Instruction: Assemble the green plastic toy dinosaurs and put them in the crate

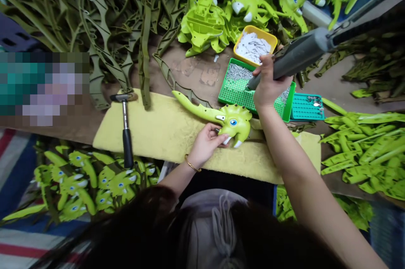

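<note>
My left hand (205, 144) grips a lime-green plastic dinosaur head (238, 120) with a blue eye, white horn tips and a long green piece stretching to the left. It rests on a yellow cloth (158, 121). Wrapped in my right hand (270, 87) is a grey electric screwdriver (299, 55), slanting down to the left. Its tip is over or in a green tray (242, 94) with small metal screws (237, 71); I cannot tell whether it touches any. Olive-brown strip parts (167, 73) lie behind the head.
A hammer (127, 134) lies across the cloth's left part. A yellow container (274, 42) of white pieces and a teal tray (303, 111) flank the green tray. Green parts (367, 146) heap at right, more olive strips (101, 16) at upper left. A blurred-out person sits left.
</note>
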A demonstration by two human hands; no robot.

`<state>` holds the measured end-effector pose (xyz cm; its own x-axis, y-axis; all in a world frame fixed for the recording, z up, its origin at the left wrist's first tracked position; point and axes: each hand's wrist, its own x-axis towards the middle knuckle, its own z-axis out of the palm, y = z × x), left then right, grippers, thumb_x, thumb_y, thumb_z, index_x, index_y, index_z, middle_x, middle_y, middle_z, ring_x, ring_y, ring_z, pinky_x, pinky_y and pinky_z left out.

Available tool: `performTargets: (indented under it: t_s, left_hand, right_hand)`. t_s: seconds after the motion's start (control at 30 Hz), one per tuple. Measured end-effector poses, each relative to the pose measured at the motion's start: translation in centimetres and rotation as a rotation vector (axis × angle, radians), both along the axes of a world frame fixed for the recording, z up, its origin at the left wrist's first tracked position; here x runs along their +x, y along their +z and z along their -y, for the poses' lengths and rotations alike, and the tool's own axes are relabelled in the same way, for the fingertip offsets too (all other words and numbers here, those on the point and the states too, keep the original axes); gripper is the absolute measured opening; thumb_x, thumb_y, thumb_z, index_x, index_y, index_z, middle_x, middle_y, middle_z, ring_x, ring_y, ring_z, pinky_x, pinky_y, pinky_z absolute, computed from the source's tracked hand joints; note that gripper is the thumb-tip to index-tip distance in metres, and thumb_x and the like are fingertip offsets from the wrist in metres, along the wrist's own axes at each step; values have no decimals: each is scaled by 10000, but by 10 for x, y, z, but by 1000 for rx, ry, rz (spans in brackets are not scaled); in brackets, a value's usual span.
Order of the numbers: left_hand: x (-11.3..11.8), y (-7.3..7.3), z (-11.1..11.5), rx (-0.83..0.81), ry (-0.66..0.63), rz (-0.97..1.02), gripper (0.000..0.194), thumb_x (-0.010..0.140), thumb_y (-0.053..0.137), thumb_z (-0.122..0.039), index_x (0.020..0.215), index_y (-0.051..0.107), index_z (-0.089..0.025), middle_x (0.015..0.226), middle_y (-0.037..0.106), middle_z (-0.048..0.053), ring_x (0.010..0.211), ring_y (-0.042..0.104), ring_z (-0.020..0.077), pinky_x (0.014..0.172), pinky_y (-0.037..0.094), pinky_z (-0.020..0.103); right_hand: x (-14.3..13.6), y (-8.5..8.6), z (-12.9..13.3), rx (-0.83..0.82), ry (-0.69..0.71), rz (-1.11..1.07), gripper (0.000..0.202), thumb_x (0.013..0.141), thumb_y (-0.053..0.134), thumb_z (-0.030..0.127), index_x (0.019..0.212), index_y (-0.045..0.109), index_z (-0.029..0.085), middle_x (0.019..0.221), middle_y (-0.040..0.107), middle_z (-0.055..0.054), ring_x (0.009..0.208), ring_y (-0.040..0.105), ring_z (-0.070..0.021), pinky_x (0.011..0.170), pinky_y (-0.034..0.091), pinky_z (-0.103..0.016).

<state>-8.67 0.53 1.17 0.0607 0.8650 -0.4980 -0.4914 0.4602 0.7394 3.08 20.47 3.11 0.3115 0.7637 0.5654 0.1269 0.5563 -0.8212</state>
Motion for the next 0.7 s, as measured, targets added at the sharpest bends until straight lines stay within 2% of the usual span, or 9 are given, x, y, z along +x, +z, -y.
performTargets:
  t_s: [0.07, 0.17, 0.27, 0.37, 0.43, 0.6, 0.7]
  left_hand:
    - [-2, 0, 0, 16, -20, 18, 520, 571, 858, -351, 895, 488, -179, 721, 688, -23, 623, 678, 130, 655, 580, 284]
    - [-3, -2, 1, 38, -23, 53, 559, 516, 876, -195, 920, 489, -173, 800, 700, -9, 735, 694, 129, 730, 556, 262]
    - [-2, -4, 2, 53, -13, 69, 577, 495, 862, -112, 922, 480, -172, 804, 689, -16, 778, 687, 128, 760, 538, 261]
    - [-1, -5, 2, 79, -15, 72, 545, 521, 846, -97, 911, 473, -174, 815, 680, -14, 765, 677, 123, 761, 530, 269]
    - [-1, -5, 2, 89, -14, 67, 537, 524, 844, -92, 906, 476, -172, 790, 660, -24, 735, 664, 112, 738, 522, 255]
    - [-2, -4, 1, 79, -12, 67, 531, 513, 841, -80, 893, 480, -167, 707, 607, -55, 665, 623, 83, 666, 487, 210]
    - [-1, -4, 1, 62, -8, 36, 506, 508, 837, -82, 866, 490, -169, 662, 590, -68, 601, 589, 69, 600, 452, 190]
  right_hand:
    - [0, 18, 11, 106, -15, -46, 339, 821, 584, 545, 1055, 586, 300, 856, 602, 18, 513, 546, -74, 486, 451, -251]
    - [-1, 48, 51, 215, 47, -144, 248, 863, 559, 461, 1060, 599, 315, 832, 596, 36, 458, 477, -33, 425, 376, -203]
    - [-6, 64, 107, 112, 212, -141, 233, 858, 553, 482, 1055, 613, 373, 828, 583, 41, 436, 461, -42, 381, 367, -219]
    - [-8, 62, 151, 27, 341, -84, 317, 798, 596, 563, 1078, 567, 417, 810, 564, 42, 423, 443, -60, 360, 392, -235]
    - [-7, 54, 164, 11, 406, -21, 393, 772, 611, 583, 1122, 511, 435, 817, 561, 43, 437, 458, -73, 375, 427, -245]
    - [-2, 40, 163, 44, 497, 62, 417, 793, 620, 501, 1181, 494, 413, 863, 593, 36, 470, 492, -70, 420, 484, -245]
    - [-1, 31, 162, 38, 524, 69, 413, 787, 641, 484, 1172, 508, 414, 824, 578, 51, 483, 510, -72, 420, 484, -236]
